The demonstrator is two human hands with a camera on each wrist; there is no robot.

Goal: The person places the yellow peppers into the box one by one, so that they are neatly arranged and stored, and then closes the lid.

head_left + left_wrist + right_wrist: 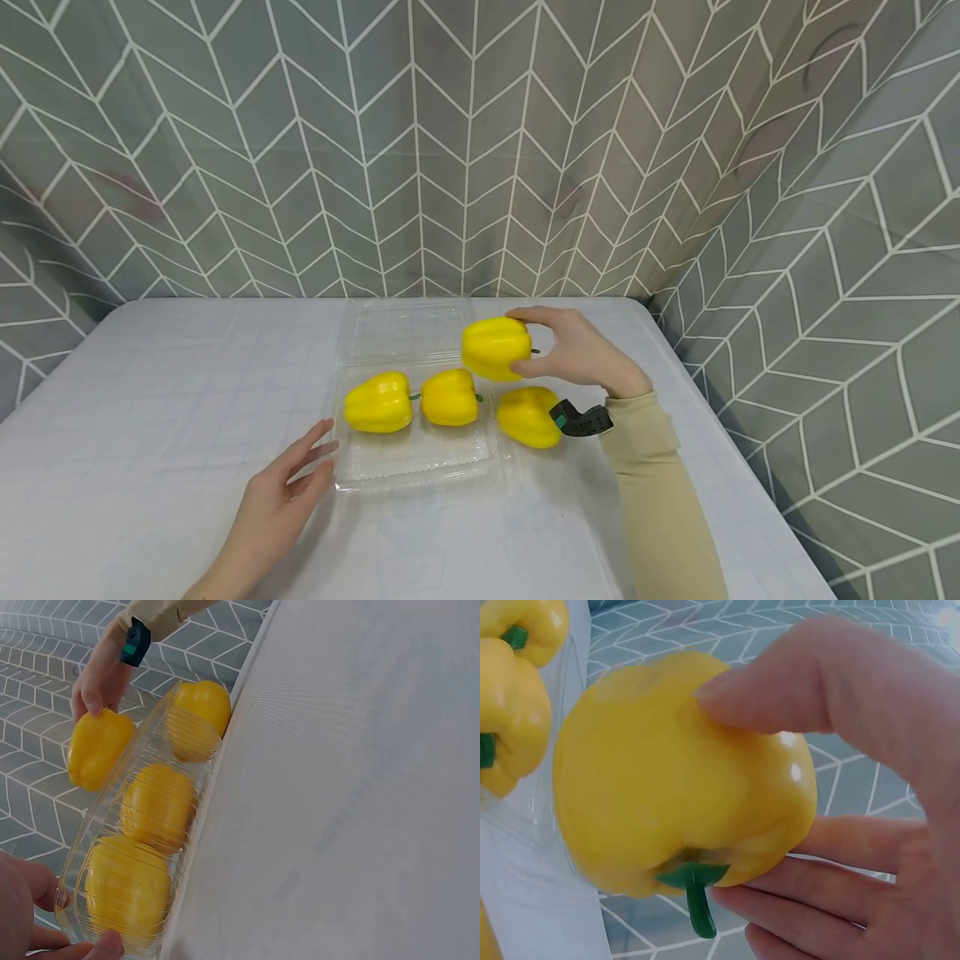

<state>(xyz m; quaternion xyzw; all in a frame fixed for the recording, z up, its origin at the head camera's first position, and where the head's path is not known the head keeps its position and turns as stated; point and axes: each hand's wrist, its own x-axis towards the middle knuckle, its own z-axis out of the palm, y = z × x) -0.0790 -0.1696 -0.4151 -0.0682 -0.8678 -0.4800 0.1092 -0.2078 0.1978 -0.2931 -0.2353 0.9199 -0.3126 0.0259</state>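
My right hand (581,350) pinches a yellow bell pepper (491,348) between thumb and fingers, raised near the right rear corner of a clear plastic clamshell container (420,467). Its green stem (699,907) points toward the palm. Inside the container's base lie two more yellow bell peppers, a left one (378,404) and a middle one (448,398). Another yellow bell pepper (527,415) rests on the table just right of the container, partly behind the wristband. At the container's left edge, the fingers of my left hand (273,492) are loosely bent and touch its side.
The clamshell's clear lid (405,327) lies folded back behind the base. A pale cloth covers the table (187,400). Grey curtains with white chevron lines (442,150) hang along the back and sides. A black wristband (581,419) is on the right wrist.
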